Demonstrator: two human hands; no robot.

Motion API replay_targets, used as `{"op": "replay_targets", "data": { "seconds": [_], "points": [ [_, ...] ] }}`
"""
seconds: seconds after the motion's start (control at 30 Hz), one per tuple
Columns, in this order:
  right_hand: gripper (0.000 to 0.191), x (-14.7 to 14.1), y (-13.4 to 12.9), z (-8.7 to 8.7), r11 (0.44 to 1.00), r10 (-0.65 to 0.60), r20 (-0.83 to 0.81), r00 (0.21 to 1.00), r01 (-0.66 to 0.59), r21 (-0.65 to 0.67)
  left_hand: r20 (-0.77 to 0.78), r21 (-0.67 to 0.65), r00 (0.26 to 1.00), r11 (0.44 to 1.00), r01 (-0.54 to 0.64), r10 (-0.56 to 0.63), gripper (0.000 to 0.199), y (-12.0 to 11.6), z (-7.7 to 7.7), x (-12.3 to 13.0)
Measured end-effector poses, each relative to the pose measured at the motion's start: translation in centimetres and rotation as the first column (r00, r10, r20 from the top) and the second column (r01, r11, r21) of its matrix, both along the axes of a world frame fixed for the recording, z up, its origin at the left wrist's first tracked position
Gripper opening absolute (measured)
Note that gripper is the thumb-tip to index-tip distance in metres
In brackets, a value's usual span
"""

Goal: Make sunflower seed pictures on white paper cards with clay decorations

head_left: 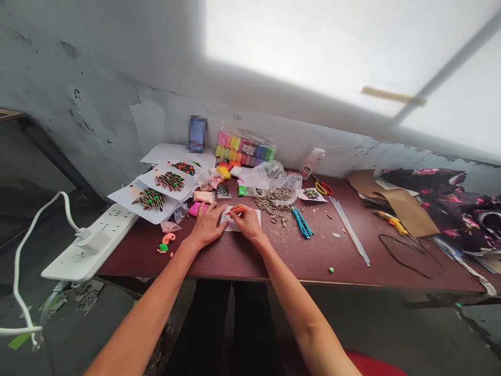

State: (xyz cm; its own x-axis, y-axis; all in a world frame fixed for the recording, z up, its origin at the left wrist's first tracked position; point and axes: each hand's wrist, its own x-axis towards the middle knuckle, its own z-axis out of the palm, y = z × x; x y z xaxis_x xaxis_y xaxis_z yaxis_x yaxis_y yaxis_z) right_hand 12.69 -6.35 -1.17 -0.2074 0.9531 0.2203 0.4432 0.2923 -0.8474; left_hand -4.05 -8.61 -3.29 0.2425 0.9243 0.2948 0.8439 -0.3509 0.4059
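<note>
Orange clay [236, 210] is being pinched by the right hand [248, 223] at frame centre (over white card [234, 224]) — left hand [206, 225] lying flat, holding nothing — pressing down likely needed next.

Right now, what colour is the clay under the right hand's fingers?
Orange clay, on the white paper; head view.

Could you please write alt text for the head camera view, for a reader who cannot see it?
A person's left hand and right hand press an orange clay strip onto a white card on a dark red table. Sunflower seeds, blue utility knives and finished seed pictures lie around.
</note>
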Motion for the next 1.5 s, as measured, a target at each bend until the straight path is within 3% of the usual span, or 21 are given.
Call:
{"op": "replay_targets", "data": {
  "seconds": [0.6, 1.03, 1.5],
  "points": [
    [0.015, -0.08, 0.43, -0.73, 1.000, 0.001, 0.032, 0.999, -0.002, 0.018, -0.007, 0.016, 1.000, 1.000, -0.007, 0.007, 0.051, 0.01, 0.06, 0.06],
    [0.013, -0.15, 0.26, -0.64, 1.000, -0.011, 0.027, 1.000, 0.010, 0.016, 0.010, 0.017, 1.000, 1.000, -0.002, 0.002, 0.052, -0.10, 0.26, 0.10],
    [0.016, 0.72, -0.26, 0.15, 0.998, 0.053, 0.090, 0.995, -0.056, 0.036, -0.012, 0.010, 1.000, 1.000, 0.000, 0.000, 0.054, -0.12, 0.23, 0.11]
  ]
}}
